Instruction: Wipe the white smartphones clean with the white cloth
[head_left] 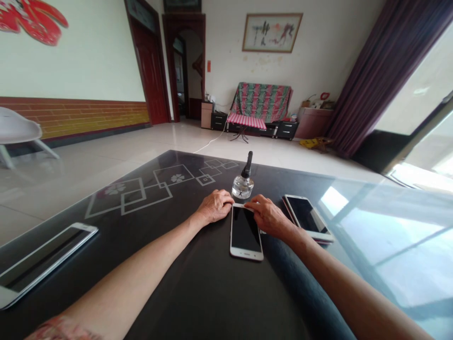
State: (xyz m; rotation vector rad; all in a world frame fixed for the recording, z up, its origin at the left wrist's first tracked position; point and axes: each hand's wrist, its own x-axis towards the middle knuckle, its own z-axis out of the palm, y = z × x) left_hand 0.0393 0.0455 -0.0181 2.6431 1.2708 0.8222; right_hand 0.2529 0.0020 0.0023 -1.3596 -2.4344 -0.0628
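Observation:
A white phone with a dark screen lies flat on the black glass table in front of me. My left hand rests curled on the table at the phone's top left corner. My right hand lies over the phone's top right corner, its fingertips touching the upper edge. Whether either hand grips the phone I cannot tell. Just beyond the phone stands a small clear glass bottle with a black nozzle cap, close to both hands' fingertips.
A second white phone lies to the right, on top of another device. A larger white tablet sits at the table's left edge. A white chair stands far left on the tiled floor.

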